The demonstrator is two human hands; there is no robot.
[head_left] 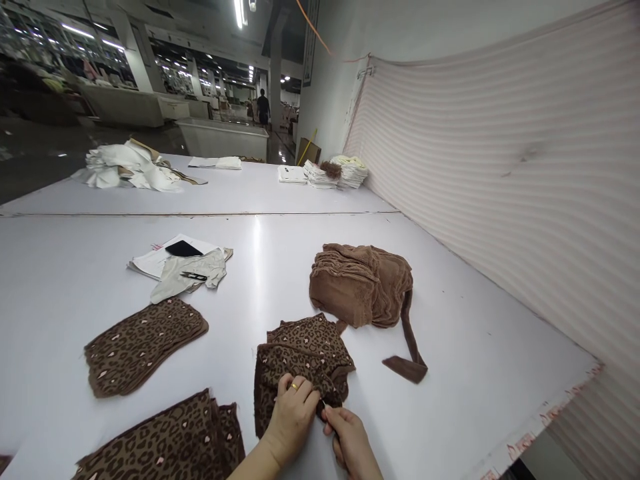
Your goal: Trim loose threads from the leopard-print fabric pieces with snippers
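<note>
My left hand (294,419), a yellow ring on one finger, has its fingers closed on the edge of a leopard-print fabric piece (280,363). That piece lies on a small stack of the same brown print (320,333). Close beside it, my right hand (350,437) is pinched at the fabric's lower right corner. A thin shiny tip shows at its fingertips; the rest of what it holds is hidden. Just beyond the hands sits a stack of plush brown fabric pieces (345,287), with a long brown strip (413,340) hanging off its right side.
More leopard-print stacks lie to the left (145,347) and at the front left (165,440). Thread snips (194,276) and a dark flat object (183,249) rest on papers and pale cloth. White piles (125,167) stand farther back. A striped sheet (490,133) borders the right side.
</note>
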